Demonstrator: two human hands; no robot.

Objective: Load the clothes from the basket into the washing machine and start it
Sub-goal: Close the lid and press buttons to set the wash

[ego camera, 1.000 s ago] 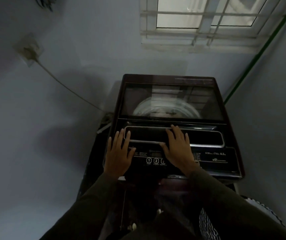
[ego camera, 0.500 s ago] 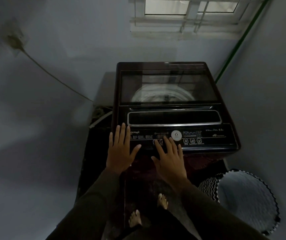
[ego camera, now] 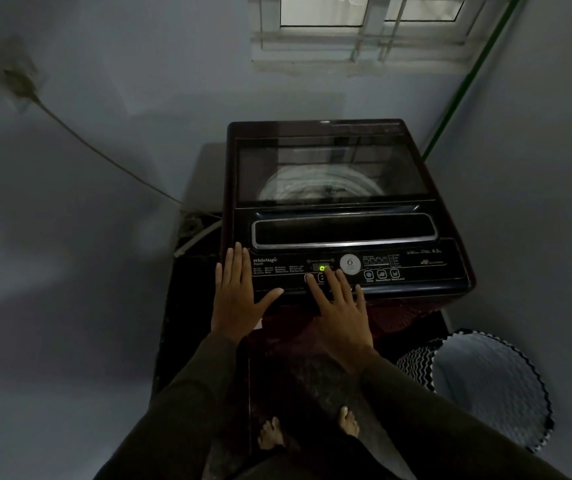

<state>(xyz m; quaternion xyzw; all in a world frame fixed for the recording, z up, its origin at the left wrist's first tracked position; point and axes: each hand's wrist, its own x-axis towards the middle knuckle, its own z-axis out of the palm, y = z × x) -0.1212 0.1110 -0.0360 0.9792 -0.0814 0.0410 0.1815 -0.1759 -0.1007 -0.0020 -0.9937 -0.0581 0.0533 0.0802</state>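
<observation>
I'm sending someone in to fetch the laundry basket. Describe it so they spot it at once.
Find the dark top-loading washing machine standing under the window. The laundry basket sits on the floor at its front right corner, against the right-hand wall. It is round, with a black-and-white zigzag outside, a scalloped rim and a pale lining, unlike anything else on the floor there.

I see the washing machine (ego camera: 343, 209) centred against the back wall, lid (ego camera: 329, 168) down, control panel (ego camera: 353, 268) along its near edge. My left hand (ego camera: 239, 292) lies flat on the panel's left corner; my right hand (ego camera: 341, 306) sits just right of it, fingertips on the buttons. Basket (ego camera: 485, 386) on the floor to the right, in front of the machine. Window (ego camera: 364, 26) above, behind the machine.
</observation>
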